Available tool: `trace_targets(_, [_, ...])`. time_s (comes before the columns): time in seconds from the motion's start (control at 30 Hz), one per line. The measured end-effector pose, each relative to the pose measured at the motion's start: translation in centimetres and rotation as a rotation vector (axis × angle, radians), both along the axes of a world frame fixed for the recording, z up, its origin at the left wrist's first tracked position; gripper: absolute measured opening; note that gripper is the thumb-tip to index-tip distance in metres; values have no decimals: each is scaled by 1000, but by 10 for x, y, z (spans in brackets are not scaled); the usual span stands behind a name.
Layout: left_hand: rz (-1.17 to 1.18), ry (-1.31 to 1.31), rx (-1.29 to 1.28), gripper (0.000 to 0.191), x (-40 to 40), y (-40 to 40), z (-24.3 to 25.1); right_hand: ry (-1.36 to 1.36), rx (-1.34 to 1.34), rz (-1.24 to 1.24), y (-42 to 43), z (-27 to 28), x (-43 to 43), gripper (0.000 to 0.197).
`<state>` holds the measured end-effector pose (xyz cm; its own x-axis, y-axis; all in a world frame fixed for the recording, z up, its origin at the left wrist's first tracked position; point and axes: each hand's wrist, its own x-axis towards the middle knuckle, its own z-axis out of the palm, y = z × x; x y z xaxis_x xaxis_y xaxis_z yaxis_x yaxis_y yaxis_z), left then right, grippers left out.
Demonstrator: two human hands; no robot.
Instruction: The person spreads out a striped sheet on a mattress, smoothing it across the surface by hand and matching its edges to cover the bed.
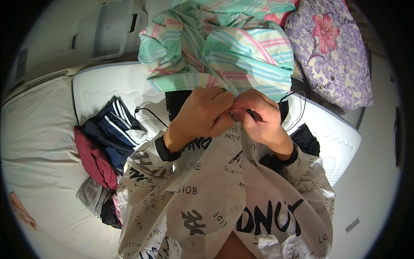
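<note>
The white shirt (210, 187) with black lettering fills the lower middle, its collar at the bottom edge and a button (237, 207) visible on its front strip. At the far end of that strip, my left hand (202, 115) has its fingers curled in on the shirt's front edge. Touching it, my right hand (262, 116) pinches the same edge between thumb and fingers. What lies between the fingertips is mostly hidden. Black cuffs circle both wrists. Just beyond my hands lies a crumpled green, pink and blue striped cloth (249, 55).
A white mattress (103, 81) spreads beneath. Folded dark blue (110, 129), maroon (93, 158) and grey (92, 194) clothes lie at left. A black cable (152, 115) emerges near my left hand. Black cloth (305, 139) lies at right, a floral pillow (326, 61) at upper right, a clear plastic bin (111, 29) at upper left.
</note>
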<state>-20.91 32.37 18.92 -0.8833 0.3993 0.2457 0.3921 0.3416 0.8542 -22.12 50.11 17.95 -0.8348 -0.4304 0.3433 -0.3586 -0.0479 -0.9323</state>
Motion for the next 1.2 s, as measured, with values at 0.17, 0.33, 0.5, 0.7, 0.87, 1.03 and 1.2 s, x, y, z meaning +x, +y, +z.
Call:
trace_targets(0.17, [12,33,83,11,5,3,-3,24,20,-3,0,1,5,22])
trace_targets(0.33, [25,20,103,10,9,8,-7,48,33,-12,1,4,6,21])
trace_targets(0.5, [41,8,152,10,10,14,-10,79,68,10,7,3,5,15])
trace_targets(0.7, [40,-92,220,8,14,18,-12,128,53,43,11,-1,5,14])
trace_targets(0.87, [72,-143,268,7,15,21,-15,157,44,50,12,-2,4,15])
trace_targets(1.03, [73,-177,337,6,15,26,-17,189,45,38,14,-6,5,14])
trace_targets(1.2, [69,-238,362,7,15,25,-16,177,37,11,14,-6,6,13])
